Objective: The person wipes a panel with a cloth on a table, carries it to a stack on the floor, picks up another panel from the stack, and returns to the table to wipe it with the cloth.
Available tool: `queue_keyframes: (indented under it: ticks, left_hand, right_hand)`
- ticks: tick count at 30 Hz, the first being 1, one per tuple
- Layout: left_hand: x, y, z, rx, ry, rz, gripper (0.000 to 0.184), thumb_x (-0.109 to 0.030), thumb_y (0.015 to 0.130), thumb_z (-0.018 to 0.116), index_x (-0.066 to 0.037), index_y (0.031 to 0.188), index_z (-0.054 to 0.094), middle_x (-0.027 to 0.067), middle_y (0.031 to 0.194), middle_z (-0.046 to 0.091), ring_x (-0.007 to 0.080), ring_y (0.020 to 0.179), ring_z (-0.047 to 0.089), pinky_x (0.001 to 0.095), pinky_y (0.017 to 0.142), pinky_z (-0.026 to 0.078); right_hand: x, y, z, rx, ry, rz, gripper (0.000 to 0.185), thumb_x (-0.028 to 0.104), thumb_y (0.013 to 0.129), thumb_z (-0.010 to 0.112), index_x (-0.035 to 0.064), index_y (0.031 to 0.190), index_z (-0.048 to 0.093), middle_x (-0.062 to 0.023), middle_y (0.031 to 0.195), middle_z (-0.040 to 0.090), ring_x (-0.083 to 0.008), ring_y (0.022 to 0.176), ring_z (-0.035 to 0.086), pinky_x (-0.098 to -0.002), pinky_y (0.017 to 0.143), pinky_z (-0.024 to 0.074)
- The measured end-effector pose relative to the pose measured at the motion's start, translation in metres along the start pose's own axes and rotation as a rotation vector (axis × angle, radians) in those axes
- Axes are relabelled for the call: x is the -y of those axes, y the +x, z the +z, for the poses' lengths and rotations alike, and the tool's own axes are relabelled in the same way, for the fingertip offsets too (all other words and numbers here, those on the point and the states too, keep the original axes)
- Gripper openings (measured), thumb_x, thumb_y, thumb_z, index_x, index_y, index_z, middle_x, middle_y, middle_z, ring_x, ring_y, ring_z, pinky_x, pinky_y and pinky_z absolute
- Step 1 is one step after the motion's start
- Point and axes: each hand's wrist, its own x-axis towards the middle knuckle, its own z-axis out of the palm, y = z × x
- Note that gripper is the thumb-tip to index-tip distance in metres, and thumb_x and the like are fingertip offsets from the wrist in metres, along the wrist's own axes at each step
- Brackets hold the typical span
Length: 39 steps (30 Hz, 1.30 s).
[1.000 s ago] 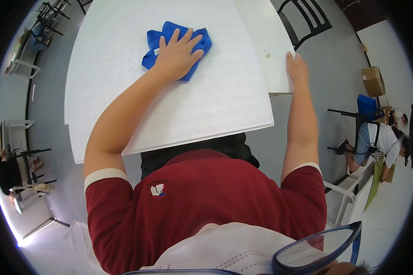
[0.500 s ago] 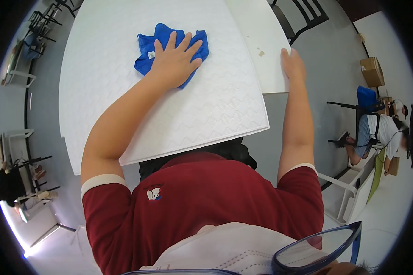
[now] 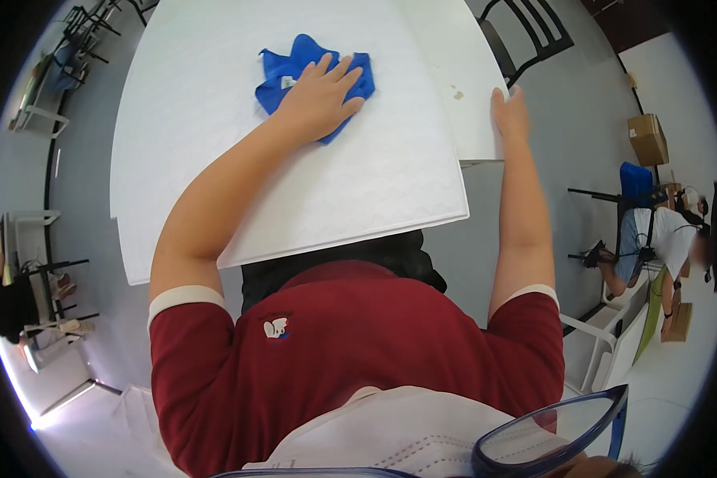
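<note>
A crumpled blue cloth (image 3: 277, 67) with a small white tag lies on a white quilted pad (image 3: 358, 187). My left hand (image 3: 319, 99) rests flat on the cloth's right part, its fingers spread and pressing rather than gripping. Under the pad is a white table (image 3: 474, 131), which shows along the right with a small brownish mark on it. At the table's right edge is my right hand (image 3: 511, 115), thumb and fingers apart around the edge; part of it is hidden from view.
A black chair (image 3: 526, 36) stands beyond the table's right edge. Farther right are a cardboard box (image 3: 648, 139), a blue object (image 3: 636, 182) and a seated person (image 3: 669, 239) at another table. Another person (image 3: 14, 303) is at far left.
Against half a second ago, my left hand and the cloth sit slightly farther right in view, and the whole view has shifted a little. My right hand remains at the table edge.
</note>
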Motion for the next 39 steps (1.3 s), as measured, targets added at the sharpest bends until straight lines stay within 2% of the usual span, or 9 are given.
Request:
queue_keyframes:
  ticks: [6,8,12,15,18,22,26,33,39]
  left_hand:
    - [0.027,-0.022,-0.051,-0.41,-0.701,0.042,0.056,-0.041,0.092,0.039,-0.01,0.138,0.032,0.018,0.144,0.023,0.0319,0.134,0.02,0.0392,0.109,0.013]
    - [0.036,-0.051,-0.08,-0.446,-0.715,-0.022,0.06,-0.043,0.093,0.03,-0.004,0.139,0.027,0.0122,0.146,0.022,0.0242,0.136,0.016,0.0371,0.11,0.009]
    - [0.07,-0.135,-0.102,-0.52,-0.523,-0.161,0.056,-0.04,0.094,0.029,-0.004,0.138,0.03,0.0133,0.143,0.029,0.0269,0.135,0.019,0.0367,0.11,0.011]
    - [0.09,-0.211,-0.111,-0.574,-0.412,-0.383,0.057,-0.042,0.093,0.03,-0.007,0.137,0.033,0.0124,0.144,0.028,0.0262,0.135,0.019,0.0402,0.109,0.013]
    - [0.1,-0.278,-0.107,-0.669,-0.314,-0.632,0.057,-0.044,0.092,0.032,-0.009,0.136,0.036,0.0115,0.144,0.027,0.0255,0.135,0.019,0.0436,0.108,0.014]
    - [0.093,-0.333,-0.08,-0.84,-0.252,-0.804,0.055,-0.04,0.093,0.036,-0.003,0.135,0.036,0.0149,0.141,0.031,0.0267,0.131,0.027,0.0408,0.106,0.02]
    - [0.089,-0.343,-0.061,-0.754,-0.086,-0.94,0.058,-0.042,0.093,0.036,0.001,0.133,0.035,0.0183,0.136,0.037,0.0303,0.127,0.033,0.0401,0.104,0.024]
    - [0.094,-0.342,-0.055,-0.778,-0.107,-1.006,0.054,-0.036,0.093,0.04,0.0,0.133,0.035,0.0208,0.134,0.039,0.0311,0.124,0.037,0.0377,0.102,0.028]
    - [0.094,-0.337,-0.054,-0.762,-0.158,-1.077,0.052,-0.033,0.093,0.04,0.0,0.133,0.035,0.0216,0.133,0.04,0.0309,0.123,0.039,0.0372,0.101,0.03]
  right_hand:
    - [0.069,-0.027,-0.019,-0.304,0.142,-0.677,0.049,0.028,0.081,0.062,0.0053,0.122,0.048,-0.0155,0.118,0.053,-0.0306,0.112,0.046,-0.0395,0.096,0.035]
    - [0.125,-0.056,-0.02,-0.256,0.346,-0.912,0.046,0.026,0.075,0.067,0.0093,0.115,0.053,-0.0127,0.113,0.053,-0.0297,0.112,0.044,-0.0401,0.095,0.0341]
    - [0.208,-0.114,-0.016,0.047,0.376,-1.166,0.053,0.041,0.072,0.067,0.0207,0.119,0.052,-0.0176,0.126,0.045,-0.0358,0.118,0.038,-0.0531,0.098,0.0271]
    - [0.236,-0.135,0.01,0.154,0.109,-1.062,0.066,0.061,0.075,0.054,0.0285,0.131,0.043,-0.0204,0.143,0.022,-0.044,0.13,0.018,-0.0652,0.099,0.0155]
    - [0.243,-0.145,0.02,0.3,-0.053,-0.98,0.067,0.063,0.076,0.051,0.0297,0.133,0.041,-0.0197,0.143,0.021,-0.0448,0.13,0.017,-0.0655,0.099,0.0143]
    - [0.241,-0.142,0.027,0.329,-0.032,-1.019,0.054,0.056,0.085,0.043,0.0296,0.132,0.042,-0.0163,0.144,0.023,-0.042,0.13,0.02,-0.0606,0.102,0.0176]
    - [0.239,-0.143,0.036,0.218,0.035,-1.055,0.044,0.045,0.089,0.044,0.0255,0.127,0.049,-0.0141,0.138,0.035,-0.0385,0.126,0.03,-0.0517,0.099,0.028]
    - [0.219,-0.122,0.044,0.005,0.074,-1.107,0.033,0.032,0.082,0.056,0.0168,0.111,0.06,-0.0088,0.119,0.054,-0.0312,0.104,0.05,-0.0397,0.082,0.0434]
    - [0.173,-0.075,0.026,-0.021,-0.06,-0.799,0.037,0.033,0.085,0.051,0.0147,0.118,0.056,-0.0124,0.126,0.048,-0.0339,0.111,0.045,-0.0449,0.09,0.0382]
